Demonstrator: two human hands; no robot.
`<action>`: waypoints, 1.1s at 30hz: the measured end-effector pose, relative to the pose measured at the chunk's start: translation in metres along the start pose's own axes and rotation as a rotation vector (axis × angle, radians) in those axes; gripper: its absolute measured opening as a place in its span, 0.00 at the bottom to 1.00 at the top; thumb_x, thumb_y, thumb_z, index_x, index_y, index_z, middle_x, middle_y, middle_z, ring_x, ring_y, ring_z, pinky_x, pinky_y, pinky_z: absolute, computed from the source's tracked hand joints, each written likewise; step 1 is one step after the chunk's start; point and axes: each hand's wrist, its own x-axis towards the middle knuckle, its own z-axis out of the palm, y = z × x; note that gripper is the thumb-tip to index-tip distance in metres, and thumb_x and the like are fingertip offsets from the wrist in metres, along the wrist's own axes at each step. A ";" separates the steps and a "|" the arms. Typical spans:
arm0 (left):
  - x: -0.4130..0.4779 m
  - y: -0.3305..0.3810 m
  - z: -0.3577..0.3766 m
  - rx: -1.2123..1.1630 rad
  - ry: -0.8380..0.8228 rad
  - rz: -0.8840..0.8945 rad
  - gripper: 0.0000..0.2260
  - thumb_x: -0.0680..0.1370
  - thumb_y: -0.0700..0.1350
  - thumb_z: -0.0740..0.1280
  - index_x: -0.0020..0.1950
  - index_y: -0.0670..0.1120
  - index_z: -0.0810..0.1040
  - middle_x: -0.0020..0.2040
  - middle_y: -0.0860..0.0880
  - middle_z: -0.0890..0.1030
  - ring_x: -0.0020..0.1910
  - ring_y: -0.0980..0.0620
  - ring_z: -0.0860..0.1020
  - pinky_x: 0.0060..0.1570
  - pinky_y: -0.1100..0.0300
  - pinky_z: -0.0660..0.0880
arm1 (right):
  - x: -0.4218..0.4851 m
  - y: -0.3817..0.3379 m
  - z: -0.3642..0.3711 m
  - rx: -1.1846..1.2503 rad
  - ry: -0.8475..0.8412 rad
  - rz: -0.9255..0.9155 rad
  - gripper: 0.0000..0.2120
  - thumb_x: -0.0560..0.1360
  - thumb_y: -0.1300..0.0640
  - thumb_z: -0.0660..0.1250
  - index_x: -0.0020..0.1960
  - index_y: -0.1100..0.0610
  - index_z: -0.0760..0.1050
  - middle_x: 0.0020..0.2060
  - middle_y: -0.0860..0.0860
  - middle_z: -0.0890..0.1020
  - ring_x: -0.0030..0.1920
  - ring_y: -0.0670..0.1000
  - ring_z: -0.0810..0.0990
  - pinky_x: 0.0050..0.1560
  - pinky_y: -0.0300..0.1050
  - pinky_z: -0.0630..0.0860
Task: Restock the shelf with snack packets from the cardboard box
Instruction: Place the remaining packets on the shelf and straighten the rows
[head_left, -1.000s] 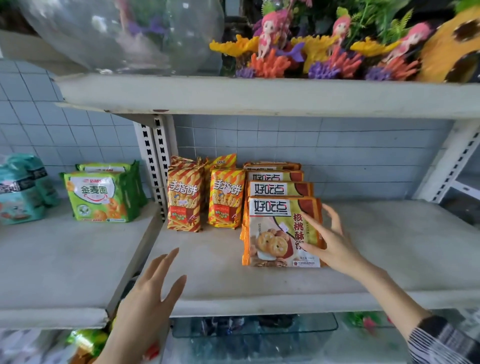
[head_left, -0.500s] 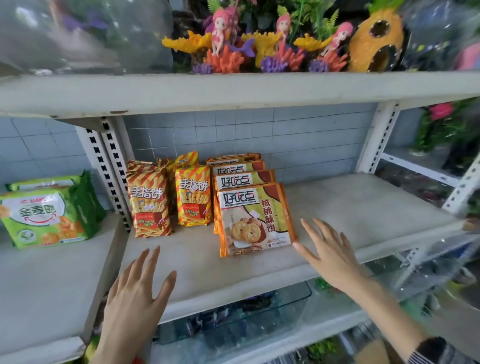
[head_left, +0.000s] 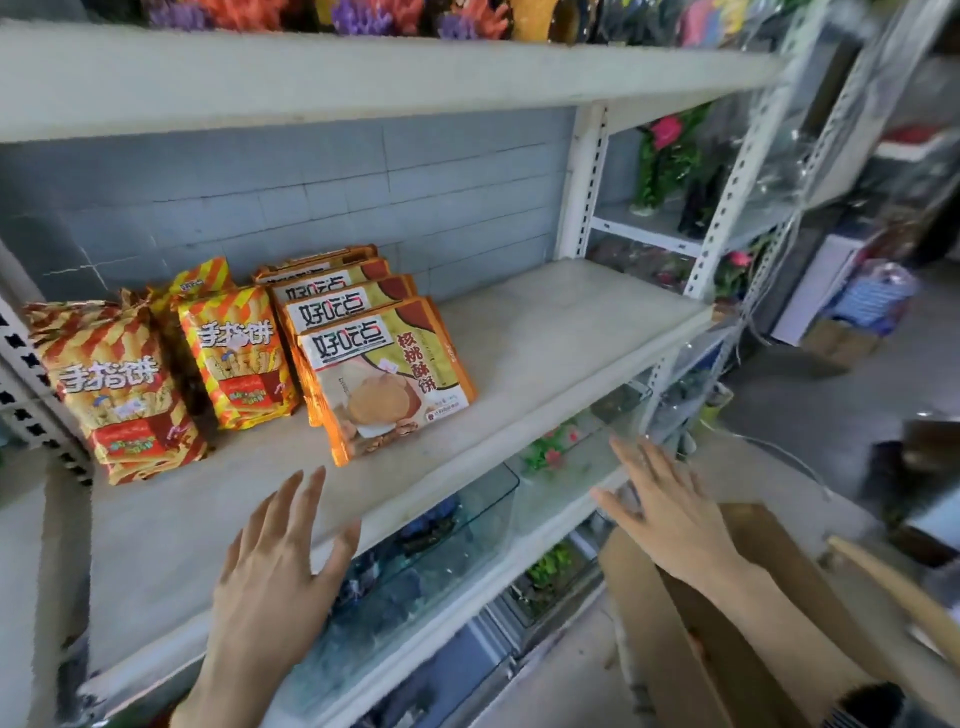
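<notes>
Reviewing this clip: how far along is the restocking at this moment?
Done: two columns of striped packets and a row of cookie packets stand on the left of the shelf. In hand: nothing; the left hand and right hand are open and empty, the right one over the cardboard box. Left: the shelf's right half holds no packets, so more likely go there; the box's contents are hidden.

Even soft daylight, faint shadows, motion blur at right, wide-angle bending and smearing at edges
</notes>
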 end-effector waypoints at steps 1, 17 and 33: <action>0.001 0.007 0.005 -0.009 -0.014 0.034 0.32 0.75 0.64 0.49 0.77 0.55 0.54 0.76 0.51 0.60 0.74 0.49 0.59 0.69 0.48 0.61 | -0.012 0.009 0.003 -0.005 0.008 0.037 0.39 0.71 0.29 0.38 0.78 0.46 0.47 0.77 0.51 0.55 0.76 0.53 0.55 0.72 0.54 0.57; 0.016 0.166 0.100 0.004 -0.236 0.415 0.28 0.78 0.58 0.58 0.77 0.51 0.59 0.76 0.50 0.62 0.73 0.48 0.61 0.70 0.49 0.59 | -0.135 0.173 0.041 0.201 -0.026 0.622 0.39 0.69 0.28 0.41 0.77 0.44 0.47 0.76 0.47 0.55 0.74 0.53 0.59 0.73 0.57 0.58; 0.032 0.306 0.276 0.005 -0.653 0.572 0.27 0.79 0.57 0.58 0.77 0.52 0.58 0.76 0.51 0.60 0.74 0.50 0.59 0.71 0.51 0.59 | -0.152 0.291 0.118 0.337 -0.139 0.947 0.34 0.76 0.33 0.51 0.77 0.49 0.52 0.75 0.51 0.59 0.72 0.54 0.64 0.68 0.54 0.66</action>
